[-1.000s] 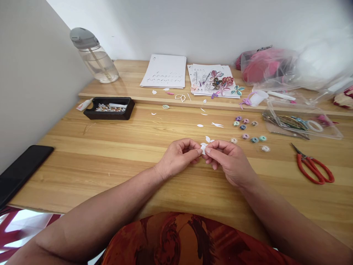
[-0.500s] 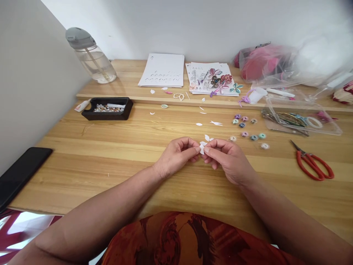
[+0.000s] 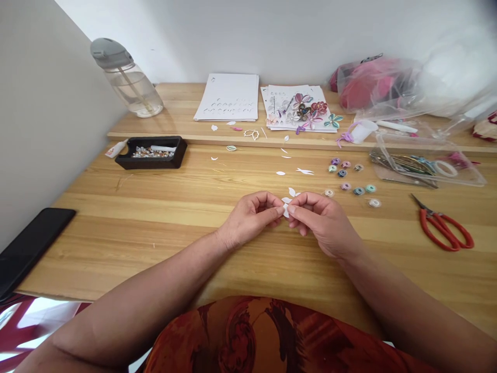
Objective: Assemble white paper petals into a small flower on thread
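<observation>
Between my two hands is a small white paper cutout (image 3: 286, 211), pinched at its edges. My left hand (image 3: 256, 215) closes thumb and finger on its left side. From the other side, my right hand (image 3: 320, 220) grips it between thumb and forefinger. The fingertips cover part of its outline. Just beyond the hands lie a few white petal-shaped paper pieces (image 3: 292, 192) on the wooden table. Farther back are another petal piece (image 3: 280, 173) and a forked white scrap (image 3: 305, 171).
Red-handled scissors (image 3: 444, 228) and several thread bobbins (image 3: 359, 191) lie right. A clear plastic box (image 3: 462, 176) holds tools. A black tray (image 3: 178, 155) of beads, a water bottle (image 3: 135, 88) and a phone (image 3: 34, 248) are left. Paper stacks (image 3: 229, 96) rest on the raised shelf.
Both hands keep their pinch on the paper cutout in nearly the same place. The view has shifted slightly.
</observation>
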`<action>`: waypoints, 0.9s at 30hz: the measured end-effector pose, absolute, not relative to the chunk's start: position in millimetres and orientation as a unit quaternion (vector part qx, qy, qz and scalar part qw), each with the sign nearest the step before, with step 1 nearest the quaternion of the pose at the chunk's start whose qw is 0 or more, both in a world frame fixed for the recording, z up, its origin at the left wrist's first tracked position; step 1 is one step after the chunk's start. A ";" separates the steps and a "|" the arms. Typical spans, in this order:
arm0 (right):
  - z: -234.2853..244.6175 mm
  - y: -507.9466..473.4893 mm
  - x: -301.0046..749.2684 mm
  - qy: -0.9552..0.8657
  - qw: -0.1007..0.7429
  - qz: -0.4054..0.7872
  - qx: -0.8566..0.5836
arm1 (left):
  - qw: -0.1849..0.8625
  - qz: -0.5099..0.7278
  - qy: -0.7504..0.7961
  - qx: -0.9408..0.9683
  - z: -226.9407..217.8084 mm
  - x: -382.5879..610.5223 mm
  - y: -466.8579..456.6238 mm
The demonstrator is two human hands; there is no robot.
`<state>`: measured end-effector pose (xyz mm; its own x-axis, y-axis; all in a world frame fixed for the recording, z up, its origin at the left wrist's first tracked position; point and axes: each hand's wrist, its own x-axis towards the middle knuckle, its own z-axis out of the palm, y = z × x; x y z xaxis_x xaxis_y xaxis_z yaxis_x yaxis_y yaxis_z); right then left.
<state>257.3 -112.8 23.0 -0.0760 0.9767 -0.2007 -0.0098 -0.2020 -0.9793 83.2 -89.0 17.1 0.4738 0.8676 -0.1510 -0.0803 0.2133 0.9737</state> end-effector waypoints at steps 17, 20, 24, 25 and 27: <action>23.7 -113.8 258.0 -0.479 0.416 0.560 -0.533 | 0.690 0.340 0.370 0.522 16.2 82.7 -88.1; 23.9 -114.2 258.3 -0.479 0.413 0.562 -0.533 | 0.691 0.339 0.364 0.524 15.4 82.1 -87.7; 23.4 -114.2 257.9 -0.476 0.414 0.565 -0.532 | 0.696 0.336 0.354 0.527 15.5 81.5 -87.5; 23.3 -114.0 257.7 -0.475 0.415 0.566 -0.531 | 0.697 0.335 0.353 0.527 15.8 81.5 -87.6; 23.2 -113.4 257.4 -0.472 0.416 0.567 -0.532 | 0.700 0.333 0.352 0.524 16.4 81.5 -87.7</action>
<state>257.4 -113.4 23.2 -0.0876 0.9737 -0.2104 0.0310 -0.2085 -0.9775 81.5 -87.7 16.4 0.5303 0.8356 -0.1434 -0.0983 0.2286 0.9685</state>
